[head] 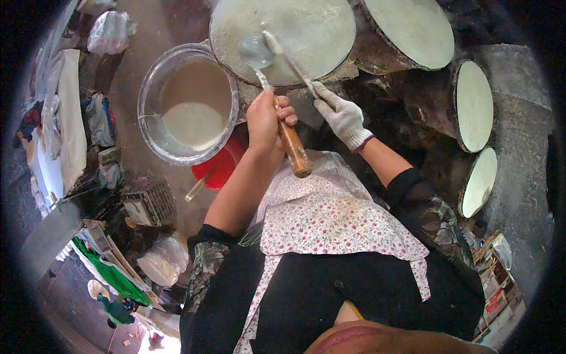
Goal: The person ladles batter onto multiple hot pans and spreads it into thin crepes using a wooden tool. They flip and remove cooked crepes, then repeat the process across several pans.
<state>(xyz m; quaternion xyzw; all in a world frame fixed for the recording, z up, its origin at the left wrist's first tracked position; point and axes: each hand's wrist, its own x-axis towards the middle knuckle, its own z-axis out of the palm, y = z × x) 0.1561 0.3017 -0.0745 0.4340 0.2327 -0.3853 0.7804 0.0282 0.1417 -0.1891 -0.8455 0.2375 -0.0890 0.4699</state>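
My left hand [270, 119], bare, grips the brown wooden handle [292, 146] of a ladle. The ladle's round metal bowl [256, 50] is over the near left part of a large round pan or griddle [309, 35] with a pale surface. In my right hand [339, 113], which wears a white knitted glove, is a slim stick-like tool [296, 68]; its whitish tip lies over the same surface, just right of the ladle bowl. A transparent bucket [145, 106] of pale, creamy liquid [194, 124] stands left of the pan.
More round pale-topped pans [415, 31], [475, 106], [479, 182] curve away to the right. A red container [219, 170] sits partly under the bucket. Plastic bags [110, 33] and a crate [150, 201] are at the left. Another person [116, 309] is far off at the lower left.
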